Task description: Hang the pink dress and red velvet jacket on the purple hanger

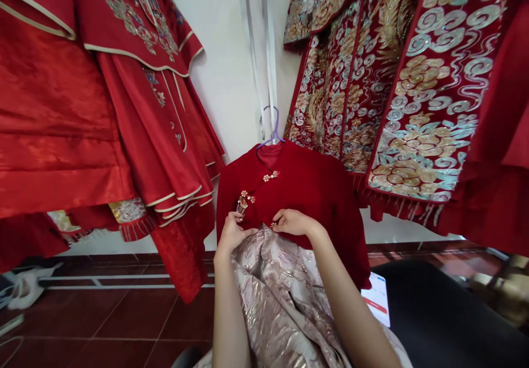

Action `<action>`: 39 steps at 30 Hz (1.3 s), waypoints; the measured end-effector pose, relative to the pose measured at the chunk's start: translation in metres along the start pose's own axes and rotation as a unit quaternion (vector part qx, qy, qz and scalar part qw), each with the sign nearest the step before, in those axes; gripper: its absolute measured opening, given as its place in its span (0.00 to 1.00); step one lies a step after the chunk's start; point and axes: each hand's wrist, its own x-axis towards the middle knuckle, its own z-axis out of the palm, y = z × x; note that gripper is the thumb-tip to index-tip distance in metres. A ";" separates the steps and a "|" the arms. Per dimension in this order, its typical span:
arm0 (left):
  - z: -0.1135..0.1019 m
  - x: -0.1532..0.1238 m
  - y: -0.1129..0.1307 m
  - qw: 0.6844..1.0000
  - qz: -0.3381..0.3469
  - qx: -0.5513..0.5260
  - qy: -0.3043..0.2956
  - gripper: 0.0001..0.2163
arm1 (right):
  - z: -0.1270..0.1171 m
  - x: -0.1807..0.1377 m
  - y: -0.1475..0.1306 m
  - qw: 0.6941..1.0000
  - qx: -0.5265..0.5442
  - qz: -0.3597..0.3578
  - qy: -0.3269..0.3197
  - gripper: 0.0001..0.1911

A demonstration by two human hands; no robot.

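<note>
A dark red velvet jacket (301, 191) hangs on a lilac hanger (273, 131) in front of me, with gold knot buttons (270, 176) down its slanted front. My left hand (231, 233) pinches the jacket's front edge just under a jewelled clasp (244, 200). My right hand (291, 222) is closed on the facing edge, at a small gold button. A shiny pale pink brocade cloth (281, 296) lies under both forearms.
Red satin garments (124, 109) hang at the left. Heavily embroidered red and gold robes (405, 81) hang at the right. White wall behind, dark red tiled floor (124, 318) below. A white card (378, 299) lies on a black seat (446, 318) at the right.
</note>
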 end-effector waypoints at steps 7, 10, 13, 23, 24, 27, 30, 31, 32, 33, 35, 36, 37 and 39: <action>-0.004 -0.002 0.012 0.999 0.016 -0.028 -0.004 0.22 | 0.003 -0.001 -0.002 1.000 0.021 -0.017 -0.016 0.06; -0.009 -0.001 0.013 0.995 -0.030 -0.089 -0.030 0.18 | 0.004 -0.002 -0.002 0.999 0.032 -0.031 -0.022 0.08; -0.013 0.000 0.013 0.986 -0.056 -0.155 -0.040 0.16 | 0.000 -0.006 -0.008 0.995 0.070 -0.055 -0.039 0.08; -0.021 0.000 0.008 0.965 -0.079 -0.242 -0.059 0.14 | 0.026 0.001 -0.038 0.971 0.184 -0.148 0.027 0.09; -0.020 0.000 0.008 0.965 -0.077 -0.247 -0.049 0.15 | 0.039 0.007 -0.034 0.973 0.166 -0.132 0.086 0.07; -0.014 0.000 0.008 0.964 -0.075 -0.255 -0.027 0.16 | 0.074 0.021 -0.017 0.963 0.157 -0.092 0.197 0.04; -0.008 0.001 0.009 0.964 -0.084 -0.252 -0.019 0.17 | 0.090 0.026 -0.006 0.957 0.161 -0.096 0.220 0.04; -0.007 0.002 0.009 0.964 -0.084 -0.251 -0.019 0.17 | 0.091 0.027 -0.004 0.954 0.166 -0.103 0.226 0.05; -0.006 0.002 0.009 0.964 -0.081 -0.252 -0.019 0.17 | 0.091 0.027 -0.003 0.951 0.172 -0.110 0.230 0.06; -0.005 0.002 0.008 0.964 -0.077 -0.253 -0.021 0.17 | 0.091 0.026 -0.003 0.948 0.178 -0.118 0.234 0.07; -0.004 0.002 0.007 0.965 -0.066 -0.251 -0.021 0.17 | 0.091 0.025 -0.004 0.944 0.179 -0.140 0.239 0.09; -0.004 0.002 0.006 0.967 -0.062 -0.247 -0.020 0.16 | 0.092 0.025 -0.005 0.943 0.173 -0.150 0.242 0.09; -0.004 0.002 0.006 0.969 -0.058 -0.241 -0.018 0.16 | 0.093 0.023 -0.005 0.942 0.163 -0.158 0.246 0.09; -0.004 0.001 0.005 0.973 -0.050 -0.226 -0.016 0.15 | 0.096 0.021 -0.006 0.940 0.145 -0.166 0.261 0.10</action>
